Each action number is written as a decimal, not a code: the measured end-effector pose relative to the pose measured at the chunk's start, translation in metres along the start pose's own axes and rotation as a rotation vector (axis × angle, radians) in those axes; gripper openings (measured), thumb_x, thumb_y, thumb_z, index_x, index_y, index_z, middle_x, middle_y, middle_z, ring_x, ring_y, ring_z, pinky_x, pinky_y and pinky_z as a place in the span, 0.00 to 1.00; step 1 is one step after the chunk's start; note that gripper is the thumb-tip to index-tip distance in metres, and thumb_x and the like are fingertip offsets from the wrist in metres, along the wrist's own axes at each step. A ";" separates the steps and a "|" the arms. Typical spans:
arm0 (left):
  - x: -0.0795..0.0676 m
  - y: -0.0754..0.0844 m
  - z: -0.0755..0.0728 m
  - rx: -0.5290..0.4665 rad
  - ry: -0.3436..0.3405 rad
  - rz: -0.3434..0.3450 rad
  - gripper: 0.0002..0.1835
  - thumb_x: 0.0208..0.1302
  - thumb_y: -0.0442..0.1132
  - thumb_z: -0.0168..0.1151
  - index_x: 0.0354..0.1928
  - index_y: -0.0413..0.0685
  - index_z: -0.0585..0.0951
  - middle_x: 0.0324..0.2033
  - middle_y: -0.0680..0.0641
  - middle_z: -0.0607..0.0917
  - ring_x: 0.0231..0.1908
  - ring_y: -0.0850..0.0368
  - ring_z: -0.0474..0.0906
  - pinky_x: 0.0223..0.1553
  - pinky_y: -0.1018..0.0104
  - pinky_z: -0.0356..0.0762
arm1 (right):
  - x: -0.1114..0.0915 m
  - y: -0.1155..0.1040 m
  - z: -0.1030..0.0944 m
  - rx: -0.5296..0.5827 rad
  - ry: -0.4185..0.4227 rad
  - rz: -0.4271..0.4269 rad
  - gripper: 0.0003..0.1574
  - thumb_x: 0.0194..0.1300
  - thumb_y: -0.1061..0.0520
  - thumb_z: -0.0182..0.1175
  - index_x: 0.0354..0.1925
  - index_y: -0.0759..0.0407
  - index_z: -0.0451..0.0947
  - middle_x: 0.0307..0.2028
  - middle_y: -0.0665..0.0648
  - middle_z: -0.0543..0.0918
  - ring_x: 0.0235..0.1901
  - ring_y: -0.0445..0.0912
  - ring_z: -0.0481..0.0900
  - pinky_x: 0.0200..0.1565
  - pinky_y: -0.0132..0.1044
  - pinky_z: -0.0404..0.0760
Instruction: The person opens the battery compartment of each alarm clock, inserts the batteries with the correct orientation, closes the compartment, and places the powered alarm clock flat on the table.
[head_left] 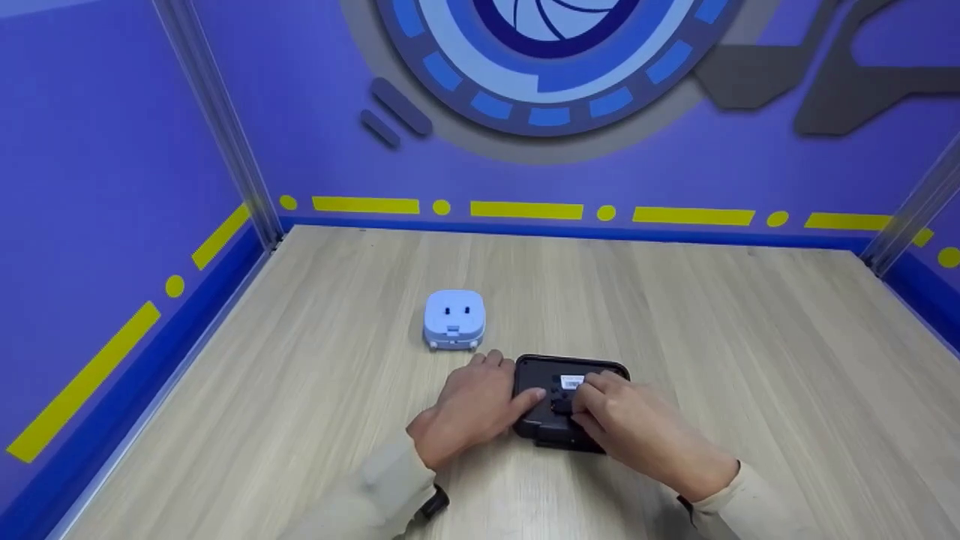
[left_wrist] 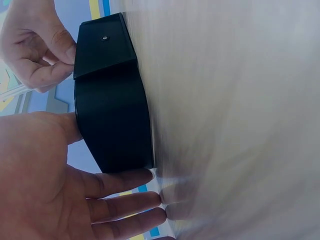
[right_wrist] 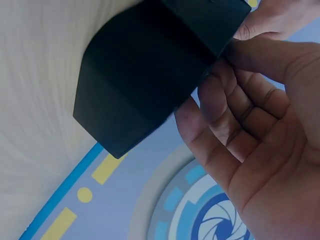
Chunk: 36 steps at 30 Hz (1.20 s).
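A black, box-like device (head_left: 534,420) with rounded corners lies on the table, its recessed face with a white label (head_left: 572,382) turned up. My left hand (head_left: 474,401) holds its left edge, thumb over the rim and the other fingers along the side, fingertips on the tabletop. At the middle of the recessed face, the curled fingers of my right hand (head_left: 637,420) pinch a small black part (head_left: 561,406); its exact kind is hidden. In the right wrist view, the device's dark side (right_wrist: 135,75) covers the right fingertips. A single screw (left_wrist: 105,38) shows on its side.
Beyond the left hand stands a small light-blue case (head_left: 454,319) with two dark dots on top and little feet. The wood-grain table (head_left: 315,360) meets blue panels (head_left: 525,176) at the back and sides, with metal posts (head_left: 225,127) at the corners.
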<state>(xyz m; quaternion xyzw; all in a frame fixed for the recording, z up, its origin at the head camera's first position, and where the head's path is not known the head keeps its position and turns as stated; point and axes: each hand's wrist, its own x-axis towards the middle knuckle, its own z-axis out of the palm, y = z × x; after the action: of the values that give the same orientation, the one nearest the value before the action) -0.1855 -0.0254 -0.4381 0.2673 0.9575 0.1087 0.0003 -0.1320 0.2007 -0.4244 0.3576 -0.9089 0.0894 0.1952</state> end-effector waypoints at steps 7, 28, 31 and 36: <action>-0.001 0.000 0.000 0.005 -0.002 -0.004 0.35 0.80 0.64 0.53 0.58 0.35 0.83 0.44 0.43 0.81 0.43 0.50 0.77 0.43 0.55 0.81 | 0.001 -0.004 0.005 -0.017 0.029 0.016 0.17 0.59 0.66 0.77 0.30 0.56 0.76 0.29 0.49 0.77 0.30 0.44 0.76 0.32 0.41 0.81; 0.001 0.001 0.000 0.021 -0.020 -0.007 0.36 0.80 0.65 0.51 0.60 0.35 0.82 0.46 0.43 0.81 0.45 0.49 0.77 0.46 0.54 0.81 | 0.000 -0.002 0.005 0.075 -0.008 0.134 0.14 0.60 0.65 0.78 0.33 0.53 0.82 0.32 0.47 0.77 0.33 0.42 0.79 0.35 0.43 0.84; 0.001 0.001 0.000 0.022 -0.023 -0.007 0.37 0.80 0.65 0.51 0.61 0.35 0.82 0.46 0.43 0.81 0.45 0.49 0.77 0.46 0.54 0.81 | 0.000 0.000 0.006 0.124 -0.014 0.166 0.15 0.60 0.65 0.79 0.33 0.53 0.81 0.33 0.46 0.76 0.32 0.40 0.77 0.34 0.42 0.84; 0.000 0.001 0.001 0.008 -0.017 0.000 0.37 0.79 0.66 0.51 0.59 0.35 0.82 0.44 0.43 0.81 0.45 0.50 0.78 0.45 0.54 0.81 | -0.001 0.006 0.007 0.216 -0.039 0.235 0.14 0.64 0.61 0.77 0.35 0.52 0.78 0.35 0.44 0.76 0.31 0.36 0.76 0.33 0.39 0.82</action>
<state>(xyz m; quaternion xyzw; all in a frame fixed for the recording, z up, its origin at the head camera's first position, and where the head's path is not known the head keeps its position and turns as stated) -0.1855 -0.0245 -0.4386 0.2685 0.9578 0.1024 0.0075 -0.1373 0.2032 -0.4316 0.2696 -0.9331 0.2019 0.1263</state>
